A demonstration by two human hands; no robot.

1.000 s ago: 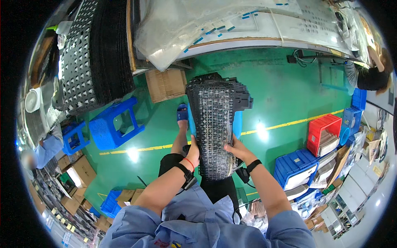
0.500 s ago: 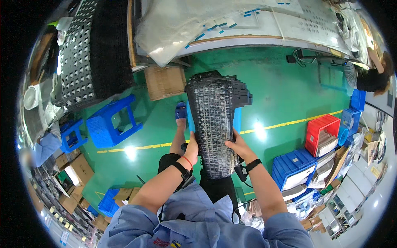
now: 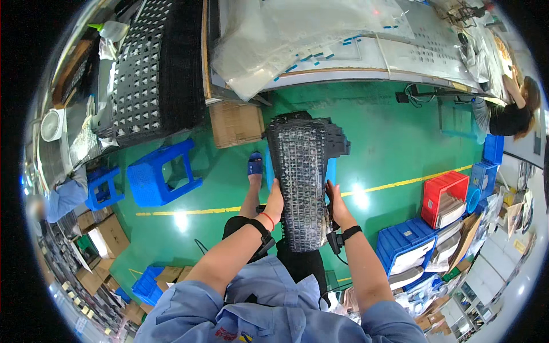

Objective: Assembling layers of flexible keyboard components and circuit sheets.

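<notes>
A thick stack of black keyboard frames (image 3: pixel 301 177), with a dense grid of small openings, stands lengthwise in front of me. Its far end has a stepped edge on the right. Under it, strips of a light blue surface (image 3: pixel 331 170) show at both sides. My left hand (image 3: pixel 275 201) presses against the stack's left side, its fingers partly hidden by the stack. On the other side my right hand (image 3: pixel 339 207) is held upright with fingers stretched, close along the right edge, its thumb off the top face.
A workbench (image 3: pixel 320 75) with plastic sheeting crosses the far side. More black frames (image 3: pixel 137 86) are piled at far left. Blue stools (image 3: pixel 163 174) and a cardboard box (image 3: pixel 235 124) stand on the left. Red (image 3: pixel 443 197) and blue crates (image 3: pixel 405 237) line the right; another person (image 3: pixel 509 114) works at far right.
My right thumb has come off the stack's top face and the right hand has straightened along its side. The left hand has slid slightly forward. The whole view has shifted a little.
</notes>
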